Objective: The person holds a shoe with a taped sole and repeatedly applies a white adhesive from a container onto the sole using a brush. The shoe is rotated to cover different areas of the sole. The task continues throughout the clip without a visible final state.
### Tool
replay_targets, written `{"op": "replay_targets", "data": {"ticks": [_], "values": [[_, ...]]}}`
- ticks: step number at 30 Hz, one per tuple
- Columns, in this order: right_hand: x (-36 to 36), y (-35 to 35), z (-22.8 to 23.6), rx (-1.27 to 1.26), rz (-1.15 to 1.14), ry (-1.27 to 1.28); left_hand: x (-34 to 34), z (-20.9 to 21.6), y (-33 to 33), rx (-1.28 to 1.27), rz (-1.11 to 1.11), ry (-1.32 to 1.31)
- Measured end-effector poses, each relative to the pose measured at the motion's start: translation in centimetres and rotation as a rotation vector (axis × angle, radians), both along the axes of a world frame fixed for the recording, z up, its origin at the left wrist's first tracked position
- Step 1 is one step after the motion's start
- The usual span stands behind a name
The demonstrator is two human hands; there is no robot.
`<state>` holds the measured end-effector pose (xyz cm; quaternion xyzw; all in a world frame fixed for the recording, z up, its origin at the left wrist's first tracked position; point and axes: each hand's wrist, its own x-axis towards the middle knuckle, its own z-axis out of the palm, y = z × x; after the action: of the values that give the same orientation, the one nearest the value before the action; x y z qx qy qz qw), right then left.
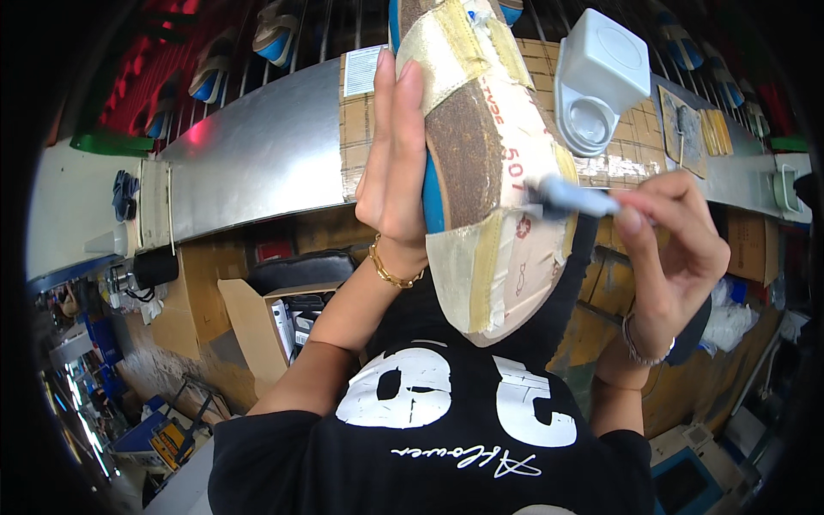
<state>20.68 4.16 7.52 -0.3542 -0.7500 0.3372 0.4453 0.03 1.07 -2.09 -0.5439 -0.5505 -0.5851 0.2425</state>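
Observation:
A shoe (463, 146) is held up in front of my chest with its underside facing me. Its bottom has a brown middle, a pale printed insole board, cream and yellow edge strips, and a blue side. My left hand (395, 163) grips its left side; two long fingers lie along it and the thumb is hidden. In my right hand (678, 240) a small brush (579, 199) is pinched between thumb and fingers. The brush's dark tip is blurred and lies over the board's surface.
Behind the shoe, a white dispenser with a round cup (605, 64) stands on cardboard (639, 146) over a metal bench (257, 146). Several shoes (276, 43) hang on a rack at the back. An open carton (257, 335) lies lower left, and a small board (682, 129) sits at right.

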Motion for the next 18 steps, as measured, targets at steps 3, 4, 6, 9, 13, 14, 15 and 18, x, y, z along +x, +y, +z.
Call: {"op": "replay_targets", "data": {"ticks": [3,4,6,9,13,14,15,18], "values": [[0.2,-1.7,0.5,-0.159,0.057,0.042,-0.2,0.4,0.1,0.023,-0.022,-0.036],[0.2,-2.0,0.5,-0.134,0.080,0.016,-0.2,0.6,0.1,0.017,0.013,-0.027],[-0.1,-2.2,0.6,-0.045,0.036,-0.073,-0.2,0.8,0.3,0.040,0.037,0.021],[-0.6,-1.8,0.5,0.085,-0.062,-0.093,-0.3,0.9,0.7,0.118,0.013,0.067],[-0.6,-1.7,0.5,0.255,-0.007,-0.055,-0.2,0.7,0.8,0.116,-0.049,-0.027],[-0.5,-1.8,0.5,0.266,0.003,-0.058,-0.1,0.7,0.8,0.095,-0.032,-0.044],[-0.5,-1.8,0.5,0.276,0.013,-0.060,0.0,0.6,0.7,0.091,-0.024,-0.058],[-0.2,-2.0,0.5,0.279,0.048,-0.072,0.2,0.6,0.4,0.047,-0.019,-0.090]]}}
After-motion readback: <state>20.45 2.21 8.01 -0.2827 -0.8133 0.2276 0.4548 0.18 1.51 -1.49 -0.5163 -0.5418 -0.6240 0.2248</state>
